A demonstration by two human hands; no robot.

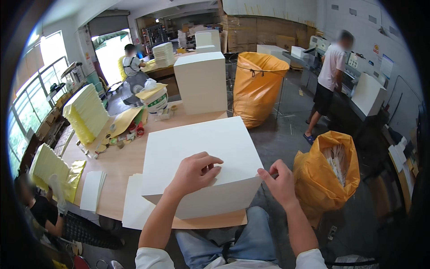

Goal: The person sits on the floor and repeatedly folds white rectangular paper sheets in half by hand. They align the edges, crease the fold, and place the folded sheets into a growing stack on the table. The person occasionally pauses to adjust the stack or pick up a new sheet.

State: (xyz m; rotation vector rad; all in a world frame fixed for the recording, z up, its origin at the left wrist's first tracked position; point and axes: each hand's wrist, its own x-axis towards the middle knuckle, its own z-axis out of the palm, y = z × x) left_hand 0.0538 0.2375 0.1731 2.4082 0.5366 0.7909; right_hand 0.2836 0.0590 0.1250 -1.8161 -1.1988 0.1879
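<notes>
White block (201,143) is sitting below the left fingers, left of the right fingertips. Left hand (197,172) is curling over its top, thumb and forefinger standing apart; contact unclear. Right hand (278,181) is bending thumb and forefinger at the block's corner; cannot tell whether they are pinching. Orange bag (309,179) is standing right of those fingers.

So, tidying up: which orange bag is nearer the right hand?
The front orange bag, past the right hand, pale contents showing; the corded bag stands farther back.
</notes>
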